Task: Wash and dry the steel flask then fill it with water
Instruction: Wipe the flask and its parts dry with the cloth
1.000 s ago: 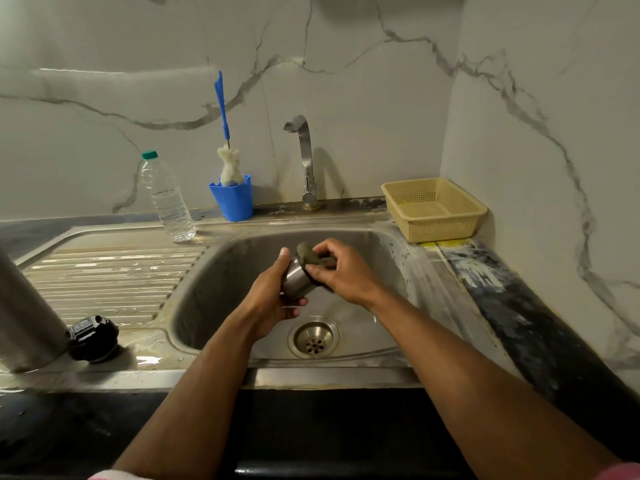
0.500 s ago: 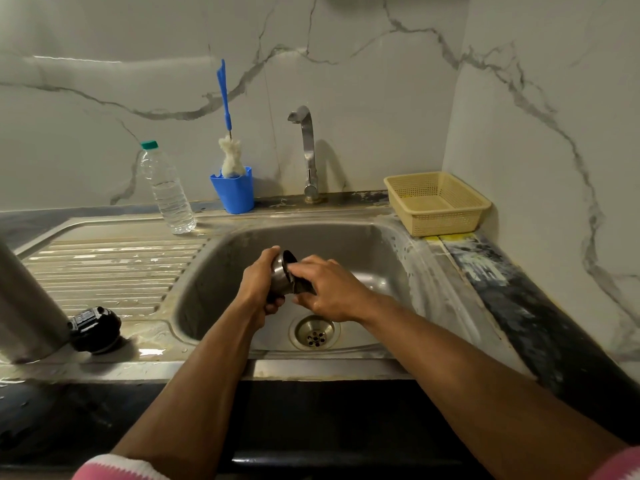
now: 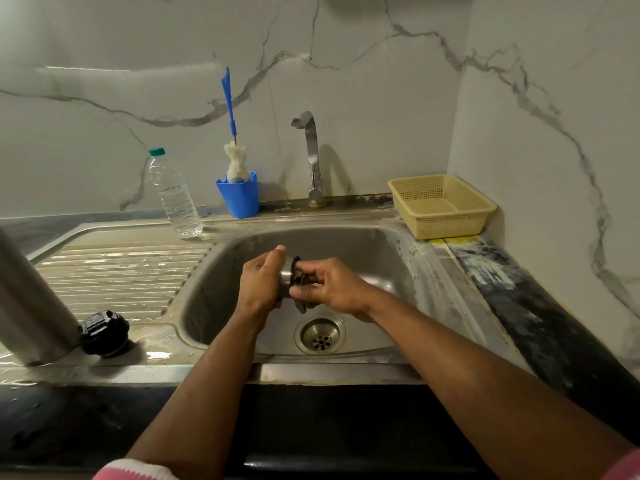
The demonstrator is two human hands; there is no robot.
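The steel cup (image 3: 286,278) is over the sink (image 3: 398,251), now turned on its side, and the scrubber (image 3: 300,282) has gone from its outside into its mouth, so the washing continues inside. The left hand (image 3: 258,287) wraps the cup; the right hand (image 3: 329,285) pinches the scrubber. The flask (image 3: 24,306) stands on the drainboard at left, by its cap (image 3: 104,332).

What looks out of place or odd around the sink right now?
The steel flask leans tilted at the left edge of the drainboard, beside a black lid in a wet patch. The counter right of the sink looks stained and worn. Nothing looks spilled.
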